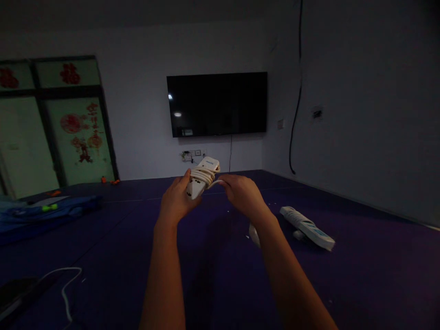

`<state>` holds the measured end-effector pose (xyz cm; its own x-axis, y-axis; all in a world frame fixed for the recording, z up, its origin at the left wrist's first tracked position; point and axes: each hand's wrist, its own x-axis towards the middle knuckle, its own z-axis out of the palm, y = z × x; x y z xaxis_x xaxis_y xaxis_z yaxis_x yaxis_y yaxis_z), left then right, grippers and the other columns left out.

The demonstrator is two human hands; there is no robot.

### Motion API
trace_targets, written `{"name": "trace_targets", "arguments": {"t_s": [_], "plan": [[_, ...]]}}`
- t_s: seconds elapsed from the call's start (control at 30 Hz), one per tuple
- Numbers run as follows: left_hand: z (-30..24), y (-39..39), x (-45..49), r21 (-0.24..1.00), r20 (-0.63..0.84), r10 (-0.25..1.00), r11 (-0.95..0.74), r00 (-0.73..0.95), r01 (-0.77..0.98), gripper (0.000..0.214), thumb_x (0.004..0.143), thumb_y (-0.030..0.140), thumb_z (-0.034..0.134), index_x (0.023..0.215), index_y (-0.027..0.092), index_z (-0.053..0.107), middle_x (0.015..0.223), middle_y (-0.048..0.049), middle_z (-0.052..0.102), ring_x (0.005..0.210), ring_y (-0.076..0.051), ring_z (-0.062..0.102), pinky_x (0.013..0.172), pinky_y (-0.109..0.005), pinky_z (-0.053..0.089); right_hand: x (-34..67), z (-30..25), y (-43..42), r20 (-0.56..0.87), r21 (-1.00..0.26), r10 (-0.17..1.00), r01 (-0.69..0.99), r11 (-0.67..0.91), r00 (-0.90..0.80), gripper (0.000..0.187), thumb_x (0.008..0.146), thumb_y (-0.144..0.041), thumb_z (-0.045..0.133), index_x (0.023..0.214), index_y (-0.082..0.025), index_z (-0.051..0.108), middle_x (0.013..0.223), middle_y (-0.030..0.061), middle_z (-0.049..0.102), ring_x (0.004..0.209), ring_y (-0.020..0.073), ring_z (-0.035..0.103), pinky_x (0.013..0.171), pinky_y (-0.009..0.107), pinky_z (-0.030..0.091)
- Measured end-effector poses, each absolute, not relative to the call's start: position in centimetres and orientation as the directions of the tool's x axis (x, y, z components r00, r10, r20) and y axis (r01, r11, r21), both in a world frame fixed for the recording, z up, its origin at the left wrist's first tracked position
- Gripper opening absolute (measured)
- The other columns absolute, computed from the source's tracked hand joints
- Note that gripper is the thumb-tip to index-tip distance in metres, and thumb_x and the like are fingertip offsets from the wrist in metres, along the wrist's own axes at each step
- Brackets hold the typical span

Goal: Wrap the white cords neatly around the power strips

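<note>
- Near left, a slack white cable [65,293] curls on the floor [130,266]; a foot could catch in its loop.
- Mid-scene, the left hand [175,199] is curled part-closed around a white strip [196,188], held up off the floor.
- Just right of it, the right hand [240,195] is nearly closed, fingertips pinching the cord [202,175] that wraps the strip.
- The coils could loosen if that pinch slips; too hard a pull could twist the strip from the left hand.
- A white piece [253,234] shows beside the right forearm, too hidden to name; if joined to the cord, it could drag.
- Right of that lies a second strip [307,228], cord-wrapped.
- Far off, a TV [218,105] hangs on the wall.
</note>
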<state>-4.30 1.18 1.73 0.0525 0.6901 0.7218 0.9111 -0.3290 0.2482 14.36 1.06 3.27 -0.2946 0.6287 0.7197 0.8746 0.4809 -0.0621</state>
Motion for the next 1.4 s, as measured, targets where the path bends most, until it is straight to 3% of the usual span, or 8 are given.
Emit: {"name": "trace_targets", "arguments": {"t_s": [0.3,0.47,0.57,0.7,0.8,1.07,1.23,1.4], "plan": [[1.9,1.6,-3.4,0.327,0.704,0.707,-0.247,-0.060,0.912,0.085,0.063,0.026,0.069,0.140,0.024,0.033,0.115,-0.0105,0.058,0.107,-0.026,0.055,0.086,-0.035,0.045,13.2,3.0,0.8,0.683,0.028,0.630,0.874,0.485,-0.371,0.024,0.091,-0.021,0.040,0.095,-0.017,0.064,0.094,0.0101,0.069,0.077,0.0186,0.061,0.059,0.026,0.033],[1.7,1.3,-2.9,0.140,0.678,0.733,-0.189,0.045,0.972,0.073,0.068,0.022,0.065,0.136,0.028,0.040,0.116,-0.0113,0.059,0.108,-0.030,0.054,0.089,-0.045,0.041,13.2,3.3,0.5,0.615,0.112,0.643,0.858,0.501,-0.456,0.021,0.089,-0.023,0.047,0.094,-0.019,0.067,0.095,0.0087,0.070,0.080,0.0199,0.062,0.059,0.026,0.033],[1.7,1.1,-2.2,0.008,0.661,0.735,-0.210,0.153,0.978,0.057,0.071,0.016,0.060,0.125,0.031,0.052,0.111,-0.0089,0.063,0.111,-0.030,0.052,0.101,-0.058,0.026,12.6,3.3,0.3,0.580,0.117,0.634,0.822,0.557,-0.512,0.018,0.087,-0.024,0.053,0.090,-0.019,0.070,0.094,0.0085,0.071,0.083,0.0198,0.062,0.063,0.026,0.034],[1.3,1.5,-1.4,-0.062,0.590,0.753,-0.316,0.290,0.947,0.037,0.073,0.015,0.056,0.106,0.029,0.063,0.102,-0.0065,0.066,0.111,-0.030,0.051,0.106,-0.065,0.006,12.8,2.8,1.1,0.620,0.068,0.588,0.782,0.620,-0.520,0.011,0.082,-0.023,0.061,0.083,-0.021,0.072,0.087,0.0053,0.071,0.079,0.0172,0.061,0.063,0.025,0.033],[0.9,1.9,-1.2,-0.027,0.520,0.790,-0.364,0.324,0.931,0.044,0.070,0.014,0.058,0.112,0.029,0.059,0.107,-0.0061,0.065,0.113,-0.030,0.051,0.105,-0.066,0.008,14.2,2.3,2.3,0.709,-0.008,0.539,0.760,0.650,-0.454,0.011,0.076,-0.031,0.068,0.077,-0.021,0.071,0.080,0.0028,0.069,0.075,0.0152,0.060,0.061,0.023,0.032],[1.4,0.4,-0.4,-0.016,0.515,0.768,-0.436,0.381,0.900,0.087,0.065,0.020,0.067,0.141,0.031,0.026,0.122,-0.0087,0.059,0.118,-0.033,0.049,0.104,-0.060,0.021,17.2,2.6,2.5,0.836,-0.099,0.482,0.791,0.603,-0.263,0.028,0.069,-0.045,0.070,0.064,-0.018,0.066,0.067,0.0012,0.063,0.065,0.0129,0.053,0.058,0.024,0.029],[1.5,0.4,-0.2,0.085,0.481,0.745,-0.565,0.463,0.821,0.100,0.046,0.049,0.080,0.135,0.033,0.037,0.126,-0.0063,0.059,0.117,-0.032,0.051,0.105,-0.058,0.022,17.8,2.9,1.8,0.853,-0.144,0.470,0.763,0.631,-0.228,0.026,0.067,-0.043,0.072,0.061,-0.019,0.065,0.067,0.0016,0.063,0.068,0.0139,0.054,0.061,0.024,0.033],[2.0,0.2,-0.3,0.140,0.495,0.693,-0.659,0.524,0.739,0.080,0.042,0.050,0.081,0.117,0.031,0.058,0.105,-0.0031,0.069,0.101,-0.029,0.062,0.090,-0.044,0.043,18.1,2.8,2.0,0.809,-0.296,0.557,0.689,0.661,-0.187,0.025,0.063,-0.040,0.073,0.059,-0.017,0.065,0.061,0.0006,0.060,0.061,0.0125,0.052,0.057,0.025,0.035]]}}
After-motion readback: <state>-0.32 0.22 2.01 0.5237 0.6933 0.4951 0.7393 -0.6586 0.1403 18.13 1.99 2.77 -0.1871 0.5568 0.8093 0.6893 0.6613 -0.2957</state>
